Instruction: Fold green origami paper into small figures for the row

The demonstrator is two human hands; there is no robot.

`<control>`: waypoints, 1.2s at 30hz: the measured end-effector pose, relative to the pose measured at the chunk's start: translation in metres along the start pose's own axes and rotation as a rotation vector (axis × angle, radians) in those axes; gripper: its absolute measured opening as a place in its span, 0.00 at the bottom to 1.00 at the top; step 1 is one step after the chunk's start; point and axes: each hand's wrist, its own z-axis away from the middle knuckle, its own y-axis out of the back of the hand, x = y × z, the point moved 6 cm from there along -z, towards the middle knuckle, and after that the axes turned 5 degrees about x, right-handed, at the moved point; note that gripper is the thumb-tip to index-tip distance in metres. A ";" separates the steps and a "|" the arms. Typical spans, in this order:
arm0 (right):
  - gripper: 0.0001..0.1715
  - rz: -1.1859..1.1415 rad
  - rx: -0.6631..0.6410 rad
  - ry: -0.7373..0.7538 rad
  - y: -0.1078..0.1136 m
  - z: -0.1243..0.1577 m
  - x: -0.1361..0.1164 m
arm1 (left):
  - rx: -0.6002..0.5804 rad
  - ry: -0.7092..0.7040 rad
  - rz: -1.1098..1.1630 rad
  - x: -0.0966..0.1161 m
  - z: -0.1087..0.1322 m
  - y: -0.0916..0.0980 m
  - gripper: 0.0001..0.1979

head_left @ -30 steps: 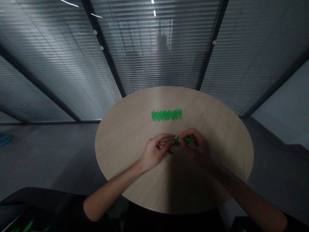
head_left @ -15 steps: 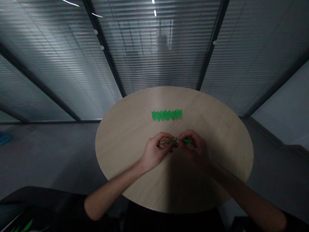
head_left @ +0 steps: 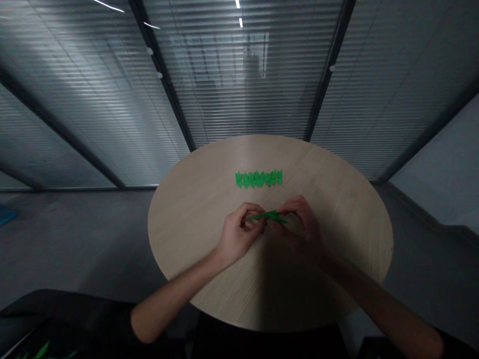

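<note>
A small, flat green piece of folded paper (head_left: 273, 215) is held just above the table, between my two hands. My left hand (head_left: 242, 228) pinches it between thumb and fingers from the left. From the right, my right hand (head_left: 301, 225) grips its other end with thumb and fingertips. Beyond the hands, a row of several green folded pieces (head_left: 259, 178) lies side by side on the wooden table. The exact folds of the held piece are too small to make out.
The round wooden table (head_left: 187, 199) stands before a glass wall with blinds (head_left: 247, 109). Some green pieces (head_left: 42, 350) show in the dark at lower left. A blue item (head_left: 6, 214) lies on the floor at far left.
My right hand has shifted its grip out to the right end, so more of the green paper shows between the hands. The row on the table stays as it was.
</note>
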 end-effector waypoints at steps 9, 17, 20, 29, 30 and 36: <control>0.04 -0.052 -0.096 -0.077 -0.005 0.009 0.009 | 0.025 -0.034 -0.070 0.001 0.000 0.002 0.09; 0.04 -0.089 -0.078 -0.013 -0.003 0.006 0.008 | 0.007 -0.281 -0.236 0.021 0.000 0.005 0.10; 0.04 -0.111 -0.081 -0.057 -0.002 0.006 0.011 | -0.007 -0.454 -0.332 0.035 0.001 0.007 0.15; 0.04 -0.234 -0.140 -0.142 -0.006 0.010 0.016 | -0.258 -0.537 -0.182 0.036 0.002 -0.006 0.13; 0.03 -0.233 -0.136 -0.131 -0.006 0.010 0.015 | -0.255 -0.523 -0.183 0.035 0.001 -0.006 0.11; 0.03 -0.177 -0.137 -0.036 -0.003 0.005 0.006 | -0.241 -0.386 -0.129 0.031 0.001 -0.006 0.03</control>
